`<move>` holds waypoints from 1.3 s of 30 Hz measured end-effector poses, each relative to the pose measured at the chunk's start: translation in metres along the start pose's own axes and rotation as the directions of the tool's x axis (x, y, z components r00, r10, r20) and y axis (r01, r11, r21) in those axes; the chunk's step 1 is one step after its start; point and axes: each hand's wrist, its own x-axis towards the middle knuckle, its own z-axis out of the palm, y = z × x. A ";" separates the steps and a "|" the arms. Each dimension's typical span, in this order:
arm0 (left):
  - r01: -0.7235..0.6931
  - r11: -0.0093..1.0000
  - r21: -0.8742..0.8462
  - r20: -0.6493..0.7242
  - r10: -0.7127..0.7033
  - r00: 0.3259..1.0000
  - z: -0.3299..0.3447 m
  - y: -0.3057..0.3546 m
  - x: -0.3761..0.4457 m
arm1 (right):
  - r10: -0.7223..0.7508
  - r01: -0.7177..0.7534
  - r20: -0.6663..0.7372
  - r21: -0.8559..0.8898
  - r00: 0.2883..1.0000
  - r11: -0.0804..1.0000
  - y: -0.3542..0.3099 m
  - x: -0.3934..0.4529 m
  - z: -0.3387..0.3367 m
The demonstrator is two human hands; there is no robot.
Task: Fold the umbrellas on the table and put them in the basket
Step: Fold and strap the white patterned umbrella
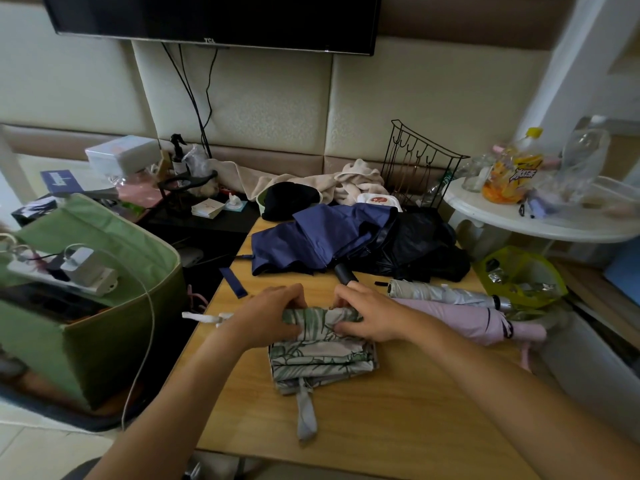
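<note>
At frame left, the green basket [104, 341] holds a power strip [62, 271]; both hands, left hand [270, 317] and right hand [367, 315], grip the leaf-print umbrella [322, 355] mid-table [398, 427].

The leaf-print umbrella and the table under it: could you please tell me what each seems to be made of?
Leaf-print umbrella: thin woven fabric, probably synthetic, matte; it lies in soft creased pleats. Table: wood or wood-look laminate, smooth with a light sheen; pale grain lines show, though the picture cannot settle which.

Both hands [273, 317] [367, 315] gripping leaf-print umbrella [322, 344] on table [398, 420].
</note>
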 end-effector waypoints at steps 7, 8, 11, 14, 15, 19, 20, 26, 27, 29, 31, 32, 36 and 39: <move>0.012 0.984 0.178 -0.007 -0.011 1.000 0.002 0.018 0.000 | 0.097 -0.091 0.077 -0.076 0.992 0.993 -0.024 0.006 -0.003; 0.017 0.982 0.187 0.012 -0.020 1.000 0.003 0.018 -0.001 | 0.095 -0.088 0.071 -0.102 0.993 0.991 -0.026 0.006 -0.002; 0.029 0.980 0.195 0.084 -0.046 0.995 0.010 0.019 -0.004 | 0.069 -0.064 0.032 -0.136 0.997 0.989 -0.029 0.004 0.002; 0.020 0.944 0.330 0.131 -0.067 0.989 0.020 0.022 -0.007 | 0.046 -0.046 -0.006 -0.127 0.999 0.991 -0.027 0.000 0.005; 0.015 0.936 0.352 0.126 -0.064 0.990 0.021 0.024 -0.008 | 0.035 -0.036 -0.015 -0.126 0.999 0.991 -0.027 -0.002 0.006; -0.002 0.921 0.390 0.078 -0.031 0.996 0.022 0.026 -0.012 | 0.050 -0.048 0.025 -0.074 0.998 0.996 -0.030 -0.003 0.001; -0.005 0.915 0.402 0.064 -0.023 0.998 0.022 0.026 -0.014 | 0.065 -0.063 0.038 -0.044 0.997 0.997 -0.030 -0.002 -0.001; -0.060 0.900 0.432 -0.063 0.096 0.993 0.029 0.018 -0.015 | 0.125 -0.128 0.056 0.044 0.991 0.991 -0.021 0.005 0.001; -0.052 0.903 0.426 -0.100 0.104 0.990 0.030 0.017 -0.015 | 0.124 -0.126 0.043 0.025 0.991 0.992 -0.020 0.007 0.003; -0.041 0.925 0.377 -0.137 0.099 0.986 0.031 0.016 -0.015 | 0.111 -0.111 0.014 -0.004 0.994 0.994 -0.020 0.009 0.008; -0.022 0.945 0.325 -0.084 0.052 0.995 0.029 0.017 -0.012 | 0.101 -0.101 -0.011 -0.028 0.995 0.994 -0.019 0.010 0.011; -0.027 0.950 0.311 -0.046 0.043 0.998 0.026 0.018 -0.011 | 0.091 -0.092 -0.026 -0.042 0.996 0.995 -0.019 0.009 0.013; -0.020 0.978 0.210 0.077 0.004 0.997 0.005 0.026 -0.016 | 0.061 -0.062 -0.045 -0.040 0.997 0.997 -0.021 0.005 0.017; -0.022 0.976 0.219 0.078 0.005 0.997 0.000 0.022 -0.018 | 0.071 -0.070 0.010 -0.029 0.997 0.997 -0.025 0.004 0.020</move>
